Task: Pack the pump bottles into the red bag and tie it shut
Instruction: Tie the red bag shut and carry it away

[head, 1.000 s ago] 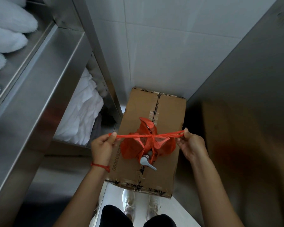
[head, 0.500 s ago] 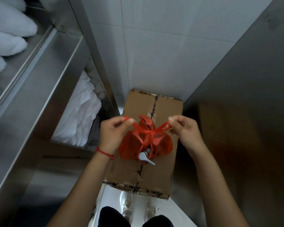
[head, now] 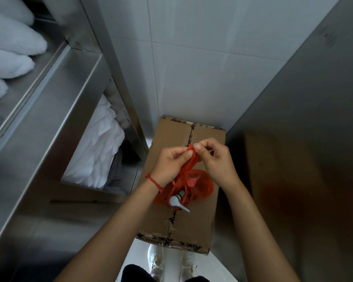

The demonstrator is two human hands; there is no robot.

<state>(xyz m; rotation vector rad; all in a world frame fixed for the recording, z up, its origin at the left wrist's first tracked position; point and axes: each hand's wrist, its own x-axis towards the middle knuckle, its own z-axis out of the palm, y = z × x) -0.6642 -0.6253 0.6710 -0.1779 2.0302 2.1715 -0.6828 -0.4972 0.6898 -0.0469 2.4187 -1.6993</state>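
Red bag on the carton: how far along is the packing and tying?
Packed: the red bag sits on the carton, one pump head poking out. In hand: left hand and right hand pinch the handles together above it. Left: finishing the knot.

Both hands pinch the red bag's (head: 194, 183) twisted top together, left hand (head: 171, 163) and right hand (head: 214, 159) touching, pump head (head: 176, 201) poking out, on a cardboard box (head: 192, 226).

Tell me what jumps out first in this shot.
The red bag sits mid-frame on a taped cardboard box, a grey pump head poking out its near side. Both hands, left hand and right hand, pinch its handles together above it. White towels fill the steel shelves at left.
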